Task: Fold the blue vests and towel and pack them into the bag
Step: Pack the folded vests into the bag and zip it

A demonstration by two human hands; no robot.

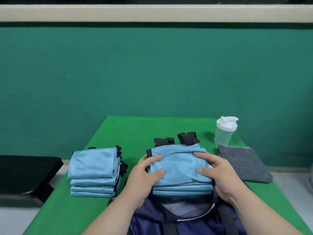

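A stack of folded light blue vests (179, 168) with black straps is held just above the open mouth of a navy bag (186, 223) at the table's near edge. My left hand (144, 177) grips the stack's left side, thumb on top. My right hand (218, 175) grips its right side the same way. A second stack of folded blue vests (94, 172) lies on the green table (144, 129) to the left. A folded grey towel (243, 163) lies to the right.
A clear shaker bottle with a white flip lid (224, 131) stands behind the towel. A black bench or seat (25, 173) sits left of the table. A green wall rises behind.
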